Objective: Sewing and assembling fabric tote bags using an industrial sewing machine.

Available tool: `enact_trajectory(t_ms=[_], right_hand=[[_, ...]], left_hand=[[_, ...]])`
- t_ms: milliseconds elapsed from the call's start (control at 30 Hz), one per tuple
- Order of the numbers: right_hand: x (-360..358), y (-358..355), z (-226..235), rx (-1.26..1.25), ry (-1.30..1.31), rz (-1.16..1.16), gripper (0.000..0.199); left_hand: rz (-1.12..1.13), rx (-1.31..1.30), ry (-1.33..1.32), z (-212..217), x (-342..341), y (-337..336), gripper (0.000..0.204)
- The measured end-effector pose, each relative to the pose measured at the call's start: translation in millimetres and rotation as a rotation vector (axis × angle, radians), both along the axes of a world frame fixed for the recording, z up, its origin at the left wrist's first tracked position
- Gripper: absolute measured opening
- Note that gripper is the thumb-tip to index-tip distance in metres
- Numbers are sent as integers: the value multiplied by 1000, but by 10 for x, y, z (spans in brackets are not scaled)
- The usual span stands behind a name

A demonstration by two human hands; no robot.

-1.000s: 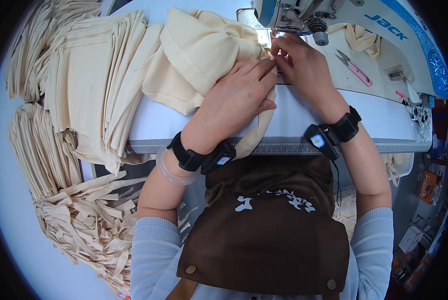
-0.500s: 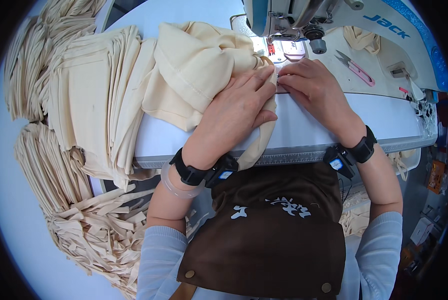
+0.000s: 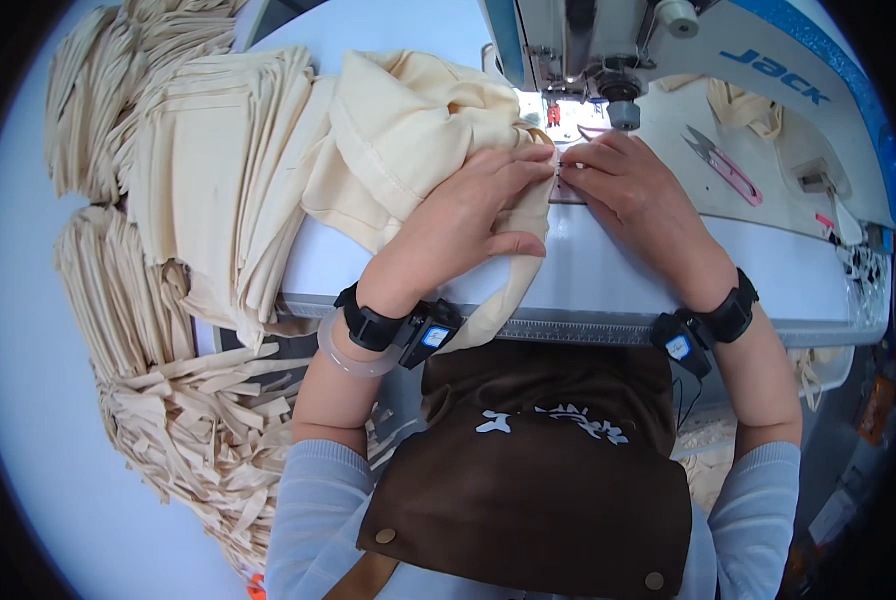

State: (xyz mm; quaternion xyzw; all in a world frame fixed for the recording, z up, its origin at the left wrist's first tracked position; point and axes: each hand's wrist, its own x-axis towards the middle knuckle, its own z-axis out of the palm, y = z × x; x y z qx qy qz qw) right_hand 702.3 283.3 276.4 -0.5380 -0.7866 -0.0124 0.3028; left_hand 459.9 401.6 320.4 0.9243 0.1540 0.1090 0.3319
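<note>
A bunched cream fabric piece (image 3: 413,140) lies on the sewing table, its strip-like edge hanging over the front. My left hand (image 3: 473,205) rests on it, fingers stretched out flat and thumb spread apart, fingertips at the fabric's right edge. Just right of that edge is my right hand (image 3: 633,190), thumb and fingers pinched together; what they hold, if anything, is too small to make out. Both hands are just in front of the sewing machine's red presser foot (image 3: 554,115), under the lit machine head (image 3: 593,60).
Pink-handled thread snips (image 3: 725,168) lie open on the machine bed, near a cream scrap (image 3: 746,108). Stacked cream fabric panels (image 3: 203,170) stand at left, with a heap of cream strips (image 3: 198,430) below. A ruler strip (image 3: 568,330) runs along the table's front edge.
The whole view has shifted slightly. My right fingers have drawn a little away from the fabric edge, and my left hand stays on the fabric.
</note>
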Motion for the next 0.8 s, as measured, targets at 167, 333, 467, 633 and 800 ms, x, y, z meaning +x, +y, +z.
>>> enact_trajectory(t_ms=[167,333,467,633,800], right_hand=[[89,-12,-39,41,24,1,28],[149,-34,-18,-37,38,7,29],[143,-46,-31,-37,43,-9,29],[125,-12,-35,0,61,12,27],[129,-56,-25,0,61,8,25]], left_hand=[[38,-63,23,9,48,-25,76],[70,-90,68,53,137,-67,86],[26,99,104,124,186,-117,85],[-34,388,197,262,221,-132,85],[-136,611,154,227,229,-74,84]])
